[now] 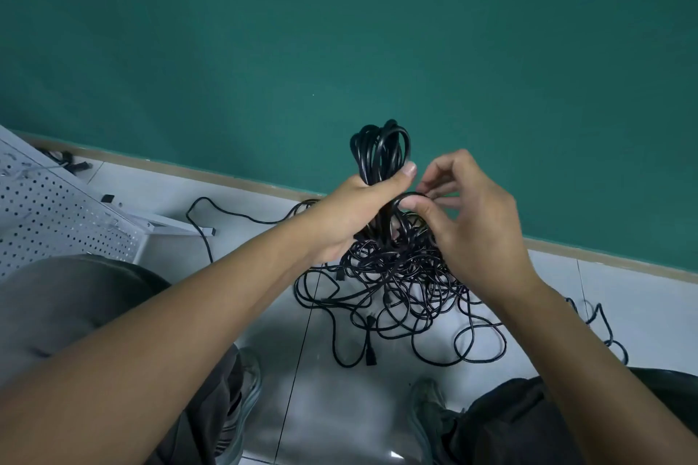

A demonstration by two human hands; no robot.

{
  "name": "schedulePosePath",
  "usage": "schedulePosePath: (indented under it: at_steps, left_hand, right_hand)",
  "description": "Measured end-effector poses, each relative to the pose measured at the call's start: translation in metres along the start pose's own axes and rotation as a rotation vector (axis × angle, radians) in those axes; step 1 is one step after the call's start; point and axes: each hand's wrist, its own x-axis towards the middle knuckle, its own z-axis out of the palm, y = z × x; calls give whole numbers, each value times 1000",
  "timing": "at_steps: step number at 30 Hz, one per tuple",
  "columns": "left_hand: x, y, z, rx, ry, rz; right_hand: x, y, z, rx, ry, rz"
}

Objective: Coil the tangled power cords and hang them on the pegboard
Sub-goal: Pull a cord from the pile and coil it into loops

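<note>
From my remote station, the head view looks down past both forearms to a white tiled floor [340, 396] at the foot of a green wall [340, 30]; the left hand [362, 211] has its grip clamped around a bundle of gathered black loops, the coiled cord [381, 151], whose bends rise above the fist with the thumb pressed across them; the right hand [479, 223] sits just beside it, thumb and fingertips pinching a single loop of cord at the top of the heap, its grip closed on that strand; directly below both hands the tangled power cords [396, 287] lie in a dense black knot on the floor, with loose loops trailing right and a long strand running left toward the wall; several black plugs [369, 325] show among the lower strands; the white pegboard [49, 215] stands tilted at the left edge, well apart from the heap, its metal foot [177, 226] resting on the tiles; I see grey trouser knees and two shoes at the bottom of the frame.
</note>
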Motion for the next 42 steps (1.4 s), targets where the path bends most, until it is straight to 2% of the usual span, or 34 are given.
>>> schedulePosePath:
  at_steps: [4,7,15,18,22,31,36,42]
  left_hand:
    - [-11,5,10,-192,-116,-87]
    - [-17,10,13,-310,-198,-94]
    - [-8,13,-4,-644,-341,-98]
    - [-8,17,-9,-599,-324,-66]
    - [-7,17,-10,-509,-274,-79]
    - [-6,11,-4,-214,-107,-101]
    - [-1,7,-3,8,22,31]
    - [-7,7,-1,100,-116,88]
  right_hand:
    - [5,-1,-4,239,4,206]
    - [9,6,-3,366,-8,288]
    - [17,32,-2,327,-123,325]
    - [16,38,1,269,-144,393]
    - [14,36,2,189,-47,452]
    - [18,21,-5,535,198,482]
    - [21,13,-11,585,207,438]
    - [21,15,-17,564,203,439]
